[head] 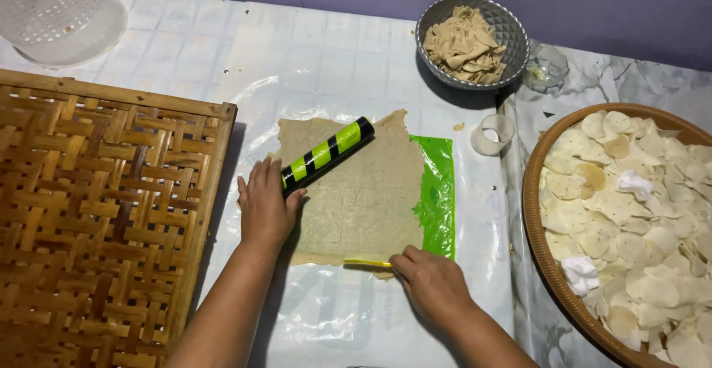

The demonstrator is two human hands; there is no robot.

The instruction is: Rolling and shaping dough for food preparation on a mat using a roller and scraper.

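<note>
The left hand (pixel 265 209) lies flat with fingers spread on the near end of a green-and-black striped rolling pin (pixel 327 154), which rests slantwise across a thin sheet of rolled dough (pixel 363 190). The right hand (pixel 434 285) pinches the near edge of the sheet together with the green plastic film (pixel 437 197) under it, fingers pressed together on the corner. By the look of it, the step in hand is flattening the dough while the film is held fast; the next push seems to call for even pressure away from the left palm, with the right pinch kept firm so the sheet does not creep. Left of the left hand, close by, lies a woven bamboo tray (pixel 104 220), which limits elbow room there. Right of the right hand stands a round basket (pixel 535 212) of pale cut rounds (pixel 630 234). Beyond the pin are a grey bowl of dough scraps (pixel 472 42), a small ring cutter (pixel 493 134) and a white plastic cover (pixel 59 16).
</note>
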